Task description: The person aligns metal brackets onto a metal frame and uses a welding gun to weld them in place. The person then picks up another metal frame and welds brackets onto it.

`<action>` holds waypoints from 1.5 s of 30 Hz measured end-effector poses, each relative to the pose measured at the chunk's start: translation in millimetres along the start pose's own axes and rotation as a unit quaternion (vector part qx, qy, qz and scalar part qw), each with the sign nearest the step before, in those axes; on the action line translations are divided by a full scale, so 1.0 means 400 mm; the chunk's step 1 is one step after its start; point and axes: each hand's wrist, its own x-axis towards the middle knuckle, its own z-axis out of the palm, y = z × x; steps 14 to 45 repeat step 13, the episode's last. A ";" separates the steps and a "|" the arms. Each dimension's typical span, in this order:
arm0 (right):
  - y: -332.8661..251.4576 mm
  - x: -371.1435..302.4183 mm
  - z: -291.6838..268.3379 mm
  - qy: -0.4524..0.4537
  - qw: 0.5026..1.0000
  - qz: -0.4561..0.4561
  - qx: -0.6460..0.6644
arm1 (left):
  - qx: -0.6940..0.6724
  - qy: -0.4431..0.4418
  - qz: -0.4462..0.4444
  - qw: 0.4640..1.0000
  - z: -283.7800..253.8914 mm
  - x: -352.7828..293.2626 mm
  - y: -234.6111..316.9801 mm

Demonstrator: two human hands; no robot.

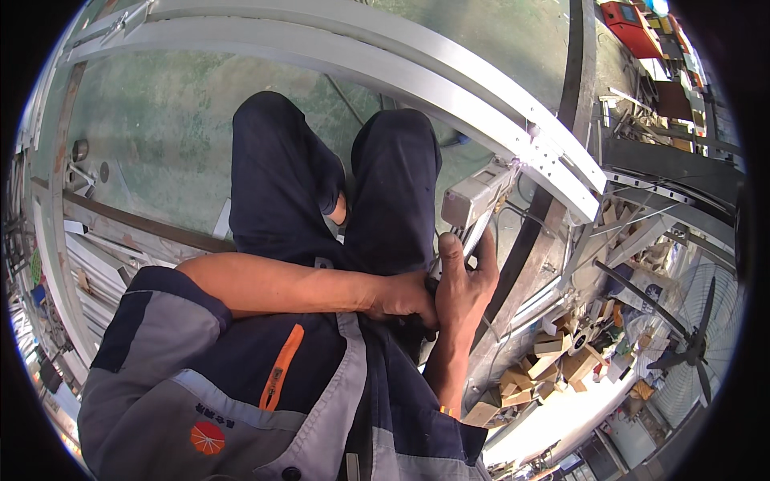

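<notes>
A hand tool with a silver boxy head rests its far end near a white metal frame beam, where a bright glint shows on the beam's end. My right hand is wrapped round the tool's body behind that head, thumb upward. Reaching across my lap, my left hand is closed next to my right wrist. Something dark lies within its fingers, mostly hidden, and I cannot make out whether it is part of the same tool. My knees are bent under the beam.
A dark steel bar runs along my right side. Beyond it are cardboard boxes and a caged fan. Long metal profiles lie to the left. A red machine stands at the far right.
</notes>
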 end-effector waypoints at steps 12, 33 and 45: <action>-0.023 -0.027 -0.010 -0.010 1.000 0.004 -0.013 | 0.043 -0.041 -0.073 0.996 0.012 -0.033 0.036; -0.024 -0.025 -0.008 -0.013 1.000 0.002 -0.014 | 0.080 -0.031 -0.047 0.995 0.003 -0.031 0.007; -0.024 -0.025 -0.008 -0.013 1.000 0.002 -0.014 | 0.080 -0.031 -0.047 0.995 0.003 -0.031 0.007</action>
